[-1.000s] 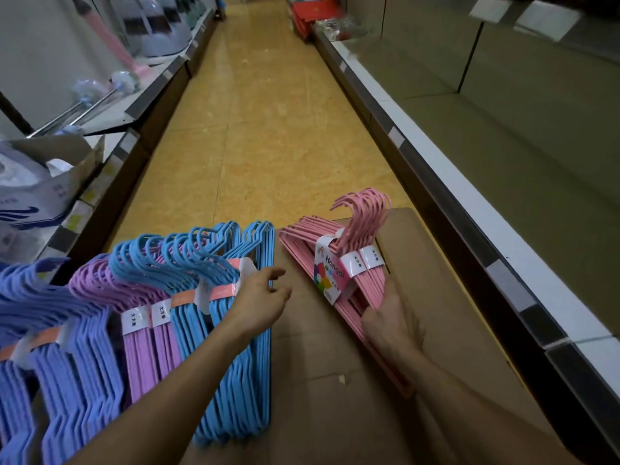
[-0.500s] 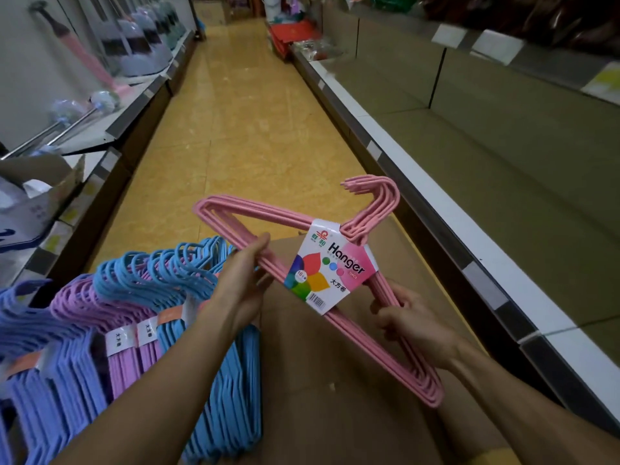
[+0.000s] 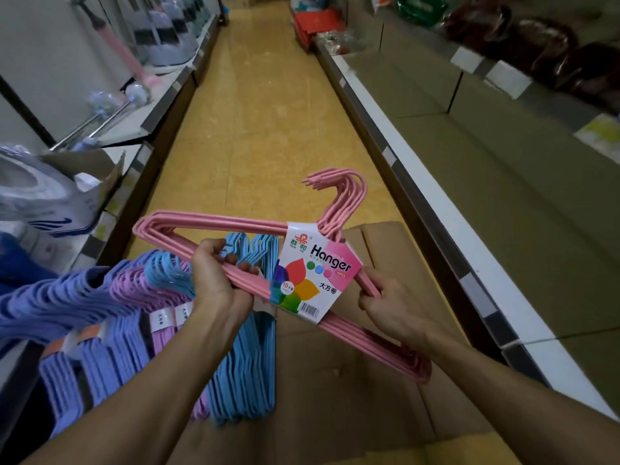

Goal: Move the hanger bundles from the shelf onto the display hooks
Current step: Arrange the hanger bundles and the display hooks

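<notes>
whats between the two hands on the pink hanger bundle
In the head view, the paper Hanger label wraps the pink hanger bundle between the left hand and the right hand.

Your 2 arms come into the head view from the bottom edge, and both are bare along the whole length that shows, from the upper forearm down to the wrist. You wear no sleeve, cuff or glove on either one. Your left hand (image 3: 218,283) is bare, with no ring, watch or band at the wrist. Your right hand (image 3: 389,305) is bare as well, wrist unadorned. The fingers that show on each hand carry short, plain nails. No marking, tape or strap shows anywhere on either forearm. Nothing else of your body or clothing falls within the view.
</notes>
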